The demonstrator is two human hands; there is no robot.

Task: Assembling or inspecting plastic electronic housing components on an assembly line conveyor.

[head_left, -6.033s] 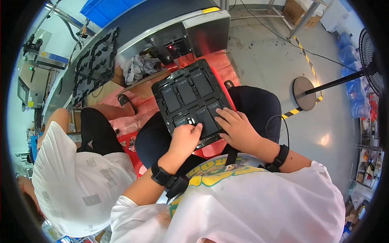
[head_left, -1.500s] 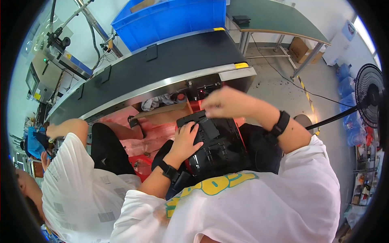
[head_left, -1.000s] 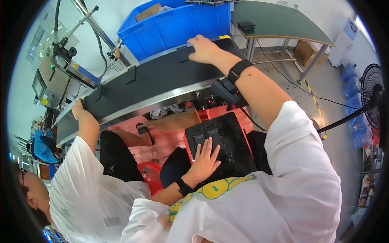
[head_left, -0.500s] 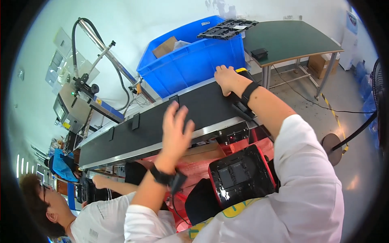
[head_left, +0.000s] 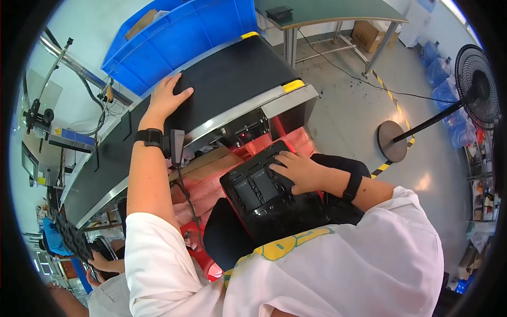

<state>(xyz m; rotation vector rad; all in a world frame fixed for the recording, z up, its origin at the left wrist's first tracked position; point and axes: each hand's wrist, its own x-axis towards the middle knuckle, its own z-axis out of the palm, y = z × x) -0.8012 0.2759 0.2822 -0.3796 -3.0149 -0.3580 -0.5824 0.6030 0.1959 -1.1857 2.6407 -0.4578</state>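
Note:
My left hand [head_left: 167, 100] lies palm down on the black conveyor belt [head_left: 227, 68], its thumb spread away from the fingers. A thin dark edge shows by its fingertips, but what lies under the hand is hidden. Over my lap rests a black tray [head_left: 285, 216] holding flat black rectangular pieces [head_left: 255, 190] side by side. My right hand [head_left: 303, 171] reaches over the tray's right part, fingers stretched out and touching near the pieces. Farther left along the belt lies another flat black piece [head_left: 126, 126].
A blue bin [head_left: 179, 42] stands behind the belt, with a green table [head_left: 338, 11] at the back right. A floor fan [head_left: 478, 87] is on the right. At lower left a co-worker's hand [head_left: 99, 261] holds a black panel [head_left: 71, 236]. A laser-like machine head [head_left: 71, 138] overhangs the belt.
The view has swung right and down. My left hand has come down onto the belt. My right hand has left the belt's far right end for the tray. The black panel on the bin is out of view.

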